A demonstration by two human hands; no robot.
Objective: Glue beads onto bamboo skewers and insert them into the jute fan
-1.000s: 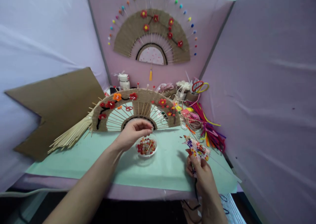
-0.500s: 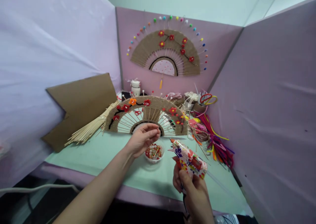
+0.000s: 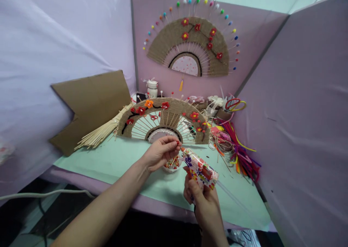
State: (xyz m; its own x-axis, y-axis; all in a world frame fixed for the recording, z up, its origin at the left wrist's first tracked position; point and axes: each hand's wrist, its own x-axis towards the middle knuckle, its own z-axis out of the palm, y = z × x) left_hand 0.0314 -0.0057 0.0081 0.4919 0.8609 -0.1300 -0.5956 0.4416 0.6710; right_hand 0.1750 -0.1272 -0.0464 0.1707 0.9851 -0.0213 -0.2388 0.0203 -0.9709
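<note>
— Left grip (image 3: 160,153)?
— Pinched on a red bead (image 3: 177,143), just above the bead bowl (image 3: 171,165).
— Right grip (image 3: 200,198)?
— Wrapped round the glue gun (image 3: 200,170), with nozzle against that bead.
— Done so far?
— Fan (image 3: 163,120) on the table (image 3: 116,160): flowered already, seemingly few stick tips beaded.

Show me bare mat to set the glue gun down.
Bare green mat lies front-left, between the stick bundle, the fan and the left hand pinching a bead; a smaller strip lies front-right, between the right hand holding the glue gun and the pipe cleaners. Crowded around the bead bowl and back-right.
</note>
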